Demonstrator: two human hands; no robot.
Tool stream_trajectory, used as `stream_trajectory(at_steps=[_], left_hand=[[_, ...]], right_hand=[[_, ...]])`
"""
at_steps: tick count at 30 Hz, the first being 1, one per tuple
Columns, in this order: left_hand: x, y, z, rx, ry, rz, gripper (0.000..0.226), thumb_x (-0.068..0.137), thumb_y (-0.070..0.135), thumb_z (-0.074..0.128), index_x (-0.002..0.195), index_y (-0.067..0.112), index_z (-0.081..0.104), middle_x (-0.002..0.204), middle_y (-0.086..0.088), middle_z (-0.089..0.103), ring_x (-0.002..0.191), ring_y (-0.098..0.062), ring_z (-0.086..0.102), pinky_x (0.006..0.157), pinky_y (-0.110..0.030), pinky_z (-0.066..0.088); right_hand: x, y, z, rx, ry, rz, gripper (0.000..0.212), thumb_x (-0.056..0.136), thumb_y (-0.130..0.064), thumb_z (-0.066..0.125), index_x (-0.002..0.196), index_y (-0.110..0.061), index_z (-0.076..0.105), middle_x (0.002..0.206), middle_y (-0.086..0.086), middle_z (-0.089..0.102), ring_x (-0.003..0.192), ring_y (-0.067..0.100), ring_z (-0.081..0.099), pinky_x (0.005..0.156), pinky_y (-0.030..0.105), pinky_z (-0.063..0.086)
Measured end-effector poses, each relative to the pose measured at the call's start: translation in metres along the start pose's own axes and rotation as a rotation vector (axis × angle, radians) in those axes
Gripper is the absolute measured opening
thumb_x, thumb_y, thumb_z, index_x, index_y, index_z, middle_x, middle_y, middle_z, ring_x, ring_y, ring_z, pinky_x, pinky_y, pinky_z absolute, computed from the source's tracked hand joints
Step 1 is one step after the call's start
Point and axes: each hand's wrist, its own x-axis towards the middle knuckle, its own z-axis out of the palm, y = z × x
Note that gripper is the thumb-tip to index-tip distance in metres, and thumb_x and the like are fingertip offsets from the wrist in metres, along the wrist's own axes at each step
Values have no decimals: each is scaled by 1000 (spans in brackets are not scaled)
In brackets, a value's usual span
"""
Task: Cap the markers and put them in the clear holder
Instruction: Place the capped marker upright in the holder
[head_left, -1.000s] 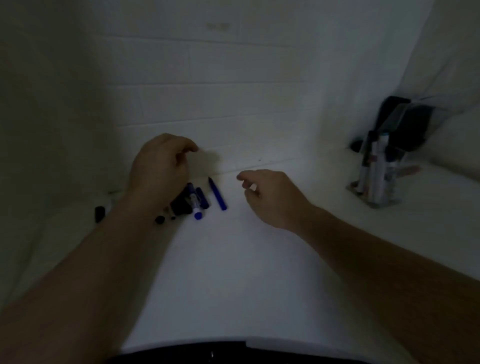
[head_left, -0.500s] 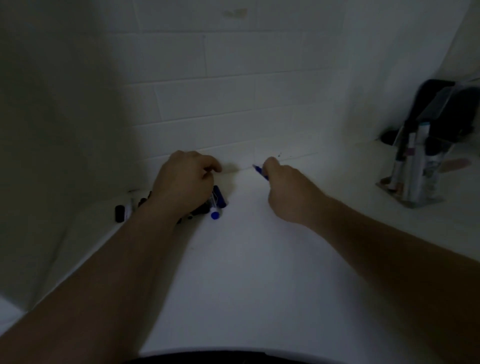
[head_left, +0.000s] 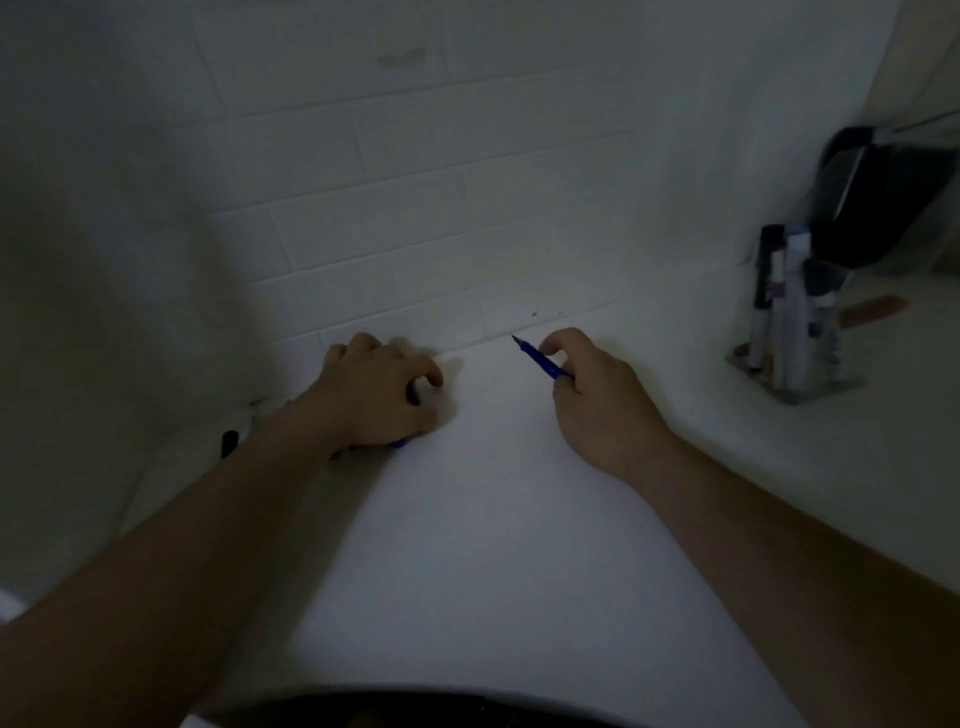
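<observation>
The right hand (head_left: 597, 400) pinches an uncapped blue marker (head_left: 540, 361), its tip pointing up and left toward the tiled wall (head_left: 415, 208). The left hand (head_left: 371, 397) curls palm-down over the loose markers and caps on the white counter (head_left: 493, 545), fingers closed round something small and dark. A black cap (head_left: 228, 444) lies beside the left wrist. Far right, well apart, the clear holder (head_left: 795, 332) stands with markers upright inside.

You face a dim white brick-patterned tile wall (head_left: 415, 208) filling the upper frame, above a smooth white countertop (head_left: 493, 545) below.
</observation>
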Motion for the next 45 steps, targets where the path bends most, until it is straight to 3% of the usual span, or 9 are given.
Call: stream_trajectory(at_steps=[4,7,9,12,17,27,35,39,45], left_hand=[[10,8,-10,-130,138,22,58,76,74,53,127,46,54,118,3,57,114,-22,51,96,-36,38],[18,27,-15,-412,292,72,32,84,57,67,109,39,69,108,5,51,94,-5,56,83,-19,40],[21,44,-12,-463,336,89,20,81,46,75,96,34,71,97,8,53,86,-4,55,72,-13,35],[21,61,6,-557,400,71,11,84,30,75,92,29,67,90,8,59,85,-12,55,69,-15,35],[19,70,13,-687,462,97,9,95,16,61,98,24,63,91,10,59,85,-9,53,69,-15,36],[15,75,8,-613,445,167,13,92,14,64,95,26,66,91,5,62,84,-12,54,72,-22,40],[7,80,12,-689,418,270,11,93,27,66,98,36,64,87,12,64,80,-5,58,72,-21,44],[3,82,13,-783,345,256,5,101,27,53,99,30,56,80,9,57,68,-3,48,62,-21,36],[0,86,13,-837,348,244,10,102,21,49,94,26,54,75,11,52,64,1,44,56,-13,33]], right_hand=[[2,0,-3,15,27,8,27,98,-14,45,120,-29,51,95,1,59,77,19,55,67,34,49],[5,5,-11,-111,99,-11,18,101,-32,47,109,-27,62,82,-6,60,72,16,55,68,38,51],[6,9,-14,-102,125,-2,22,100,-36,48,93,-25,66,70,-6,58,64,15,54,66,42,52],[7,14,-13,-92,118,-3,19,99,-37,52,98,-28,69,81,-7,63,75,14,58,72,41,54],[7,14,-10,-91,134,-16,11,98,-37,58,105,-34,66,92,-6,59,84,14,55,78,36,52],[6,15,-11,-107,136,-46,15,97,-36,61,110,-36,68,93,-7,56,88,16,54,81,36,51],[3,3,-17,-240,61,-197,18,99,-39,56,105,-30,71,86,-6,59,82,15,57,71,31,46],[1,-6,-25,-147,81,-179,34,94,-37,66,125,-23,66,103,-4,67,91,13,60,84,28,49],[2,-6,-28,-198,103,-226,18,93,-38,66,107,-28,73,93,-6,68,83,10,58,79,30,48]])
